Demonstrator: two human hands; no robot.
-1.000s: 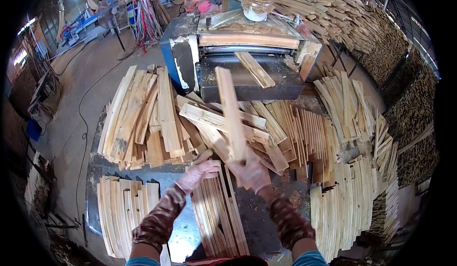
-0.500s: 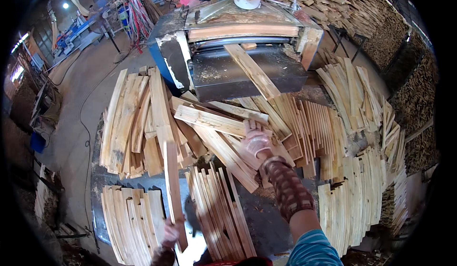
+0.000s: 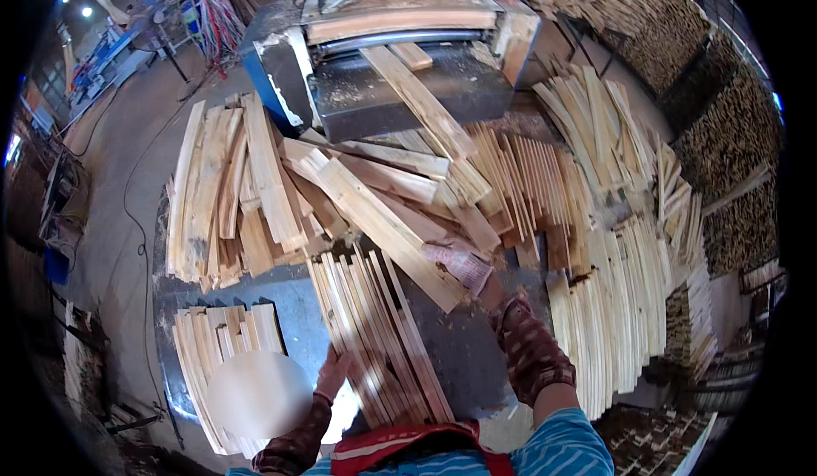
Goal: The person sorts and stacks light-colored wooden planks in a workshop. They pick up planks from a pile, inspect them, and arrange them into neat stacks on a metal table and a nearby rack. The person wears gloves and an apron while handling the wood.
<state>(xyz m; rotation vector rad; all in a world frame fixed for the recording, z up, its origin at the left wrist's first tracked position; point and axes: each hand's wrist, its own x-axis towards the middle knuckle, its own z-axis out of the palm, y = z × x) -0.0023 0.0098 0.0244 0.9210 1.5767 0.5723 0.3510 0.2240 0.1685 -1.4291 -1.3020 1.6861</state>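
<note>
My right hand [image 3: 461,266], in a pale work glove, grips the near right edge of a long wooden board [image 3: 374,212] that lies slanting across the loose pile. The fingers reach over the top of that board; the thumb is hidden. Lower down, my left hand [image 3: 334,370] rests against the left side of a bundle of narrow boards [image 3: 383,348], its fingers stretched out along the wood. Patterned sleeves cover both forearms. Ahead, another board [image 3: 417,97] slants down from the outfeed of a planer-like machine [image 3: 400,29], with a short piece [image 3: 412,56] beside it.
Wide boards [image 3: 204,186] are heaped at the left, above a neat stack [image 3: 191,340]. More stacked boards [image 3: 613,306] stand at the right, and loose ones [image 3: 600,135] behind them. A cable [image 3: 140,212] runs along the floor at the left.
The long board that my left hand held upright-ish at the left is out of that hand, which has moved right to the narrow bundle. My right hand has come nearer, the slanting board beneath it.
</note>
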